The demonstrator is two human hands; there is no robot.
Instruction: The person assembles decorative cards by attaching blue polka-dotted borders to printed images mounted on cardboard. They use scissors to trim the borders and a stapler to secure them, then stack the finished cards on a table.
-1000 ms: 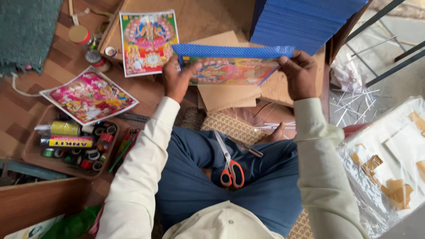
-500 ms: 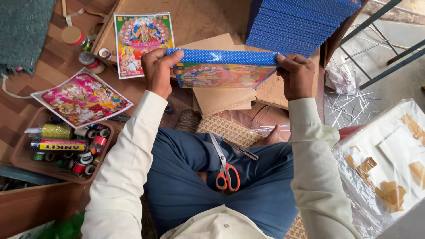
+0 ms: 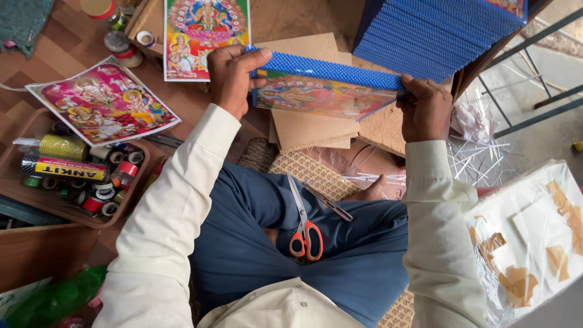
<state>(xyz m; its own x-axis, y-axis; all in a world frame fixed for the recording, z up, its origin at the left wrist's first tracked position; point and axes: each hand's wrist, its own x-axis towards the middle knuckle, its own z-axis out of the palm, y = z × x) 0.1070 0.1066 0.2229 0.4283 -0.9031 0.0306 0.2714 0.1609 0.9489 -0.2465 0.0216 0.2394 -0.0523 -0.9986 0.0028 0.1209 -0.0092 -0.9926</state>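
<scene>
Both hands hold up a flat picture board with a colourful print and a blue dotted border. My left hand grips its left end, thumb over the blue edge. My right hand grips its right end. The board is tilted, its blue strip facing up. Red-handled scissors lie in my lap on the blue trousers, below the board.
A stack of blue-edged boards stands at the upper right. Two colourful prints lie on the floor at left. A brown tray holds several tape rolls. Brown cardboard sheets lie under the board. A foil sheet with tape pieces is at right.
The board has stayed in both hands and tilted slightly, its right end now lower. The camera has moved closer and shifted.
</scene>
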